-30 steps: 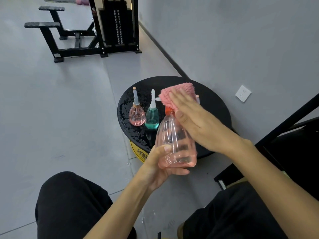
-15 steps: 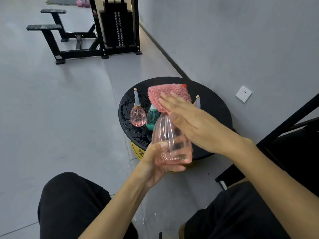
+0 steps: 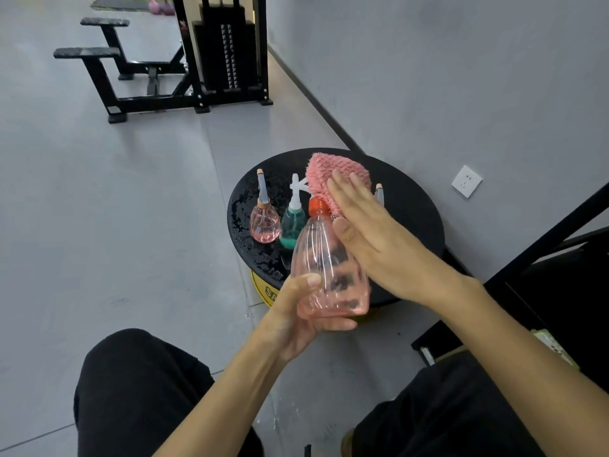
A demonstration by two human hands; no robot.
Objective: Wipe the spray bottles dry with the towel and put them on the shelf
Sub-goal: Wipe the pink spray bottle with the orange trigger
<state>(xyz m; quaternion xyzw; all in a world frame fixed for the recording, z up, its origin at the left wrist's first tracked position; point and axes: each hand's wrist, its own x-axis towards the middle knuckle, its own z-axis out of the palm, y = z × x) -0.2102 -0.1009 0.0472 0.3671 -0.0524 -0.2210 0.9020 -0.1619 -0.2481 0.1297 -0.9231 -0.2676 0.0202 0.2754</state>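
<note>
The large bottle (image 3: 329, 275) is clear pink-tinted plastic, smooth and glossy with ribbed sides, under an opaque orange plastic cap (image 3: 318, 204). The towel (image 3: 333, 173) is pink cloth with a rough, nubbly pile. The black round tabletop (image 3: 412, 212) glistens with water droplets, and the floor (image 3: 115, 225) is smooth matt grey.
</note>
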